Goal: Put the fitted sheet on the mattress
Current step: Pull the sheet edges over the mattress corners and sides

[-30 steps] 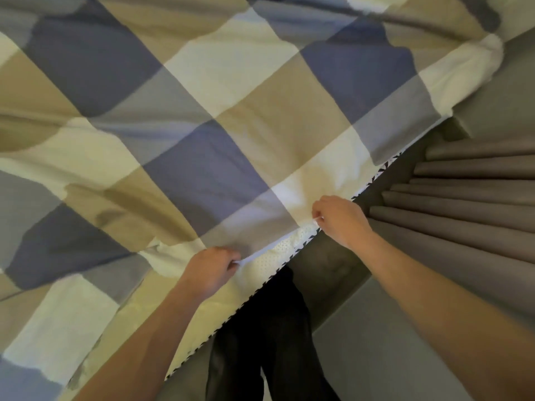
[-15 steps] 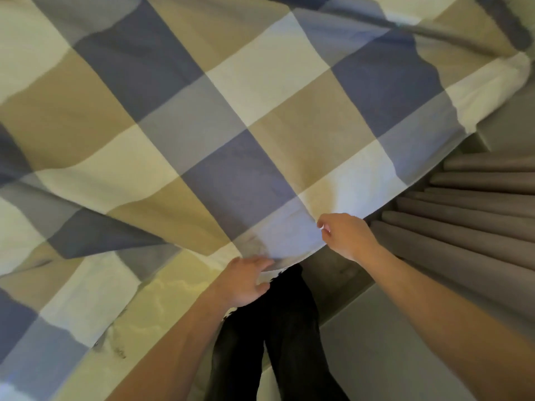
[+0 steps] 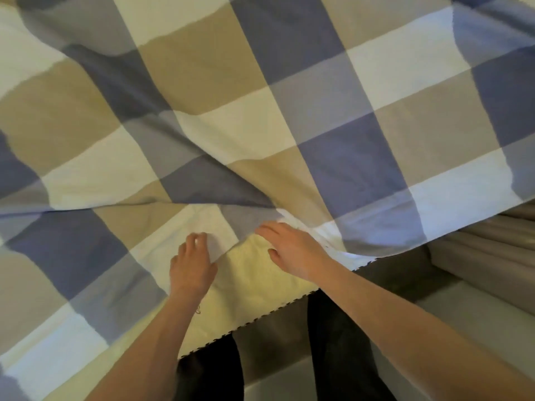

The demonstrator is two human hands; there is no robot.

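Note:
A large checked fitted sheet (image 3: 289, 125) in blue, tan and cream lies loose and wrinkled over the bed and fills most of the view. Below its lifted edge a patch of pale yellow mattress (image 3: 254, 282) shows, with a zigzag-trimmed border near me. My left hand (image 3: 192, 264) is curled with its fingers pinching the sheet's white edge. To its right, my right hand (image 3: 292, 250) lies with fingers spread and thumb apart, fingertips at the sheet's folded edge.
My dark trouser legs (image 3: 335, 342) stand against the bed's near side. Grey pleated fabric (image 3: 492, 256) hangs at the right, with grey floor (image 3: 451, 308) below it.
Both hands have moved forward over the mattress. The sheet's edge has drawn back and bared the yellow mattress. My right hand went from a pinch to spread fingers.

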